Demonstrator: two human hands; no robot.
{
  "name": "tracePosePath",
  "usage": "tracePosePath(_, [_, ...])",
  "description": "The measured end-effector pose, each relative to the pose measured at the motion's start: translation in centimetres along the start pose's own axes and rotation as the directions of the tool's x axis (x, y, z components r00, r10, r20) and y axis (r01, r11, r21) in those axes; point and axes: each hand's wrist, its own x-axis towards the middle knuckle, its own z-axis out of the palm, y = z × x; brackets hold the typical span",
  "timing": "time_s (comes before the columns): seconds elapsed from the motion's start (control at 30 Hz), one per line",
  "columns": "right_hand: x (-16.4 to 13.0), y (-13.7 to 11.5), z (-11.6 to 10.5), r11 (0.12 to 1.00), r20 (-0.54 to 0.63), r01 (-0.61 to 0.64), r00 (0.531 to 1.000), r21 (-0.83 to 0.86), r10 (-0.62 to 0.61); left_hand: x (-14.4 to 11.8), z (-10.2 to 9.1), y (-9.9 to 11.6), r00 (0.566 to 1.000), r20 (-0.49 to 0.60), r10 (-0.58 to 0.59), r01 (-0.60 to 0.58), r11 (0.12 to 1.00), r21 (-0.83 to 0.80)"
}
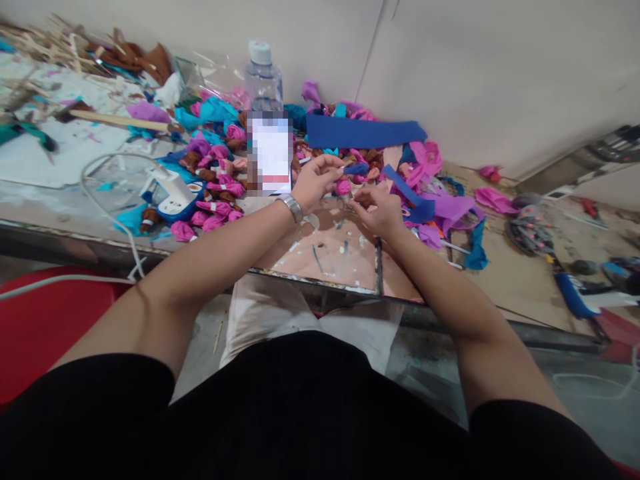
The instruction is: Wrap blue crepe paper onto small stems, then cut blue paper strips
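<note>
Seen from the head camera: both bare hands raised close together over the middle of a cluttered workbench (60, 200). Left hand (316, 181), with a metal wristwatch (293, 207) on the wrist, curled with fingertips pinched together on a small blue piece (356, 169), apparently a strip of fabric or paper, held just above the bench. Right hand (381, 212) just beside it and slightly lower, fingers bent inward and closed around something small; hard to tell exactly what, though a pink fabric bud (343, 187) sits between the two hands, touching or nearly touching both. Directly behind the hands, a heap of small pink, purple, brown and turquoise fabric buds (213, 180) spread across the bench. Behind that, a clear plastic water bottle (263, 83) with a pale cap, standing upright near the wall. Just in front of the bottle, a blurred white card or screen (271, 155). To the right of the bottle, a long dark blue strip (365, 133) lying flat. At left, a white cable (107, 213) looping over the bench edge, near a blue-and-white device (173, 200). Far left, a pile of wooden sticks (55, 43).
</note>
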Motion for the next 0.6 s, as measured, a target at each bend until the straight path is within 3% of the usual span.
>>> tracePosePath(0.6, [-0.05,0.35,-0.09,0.996,0.032,0.057,0.998,-0.075,-0.054,0.16,-0.2,-0.34,1.0,-0.003,0.029,-0.029,0.998,0.063])
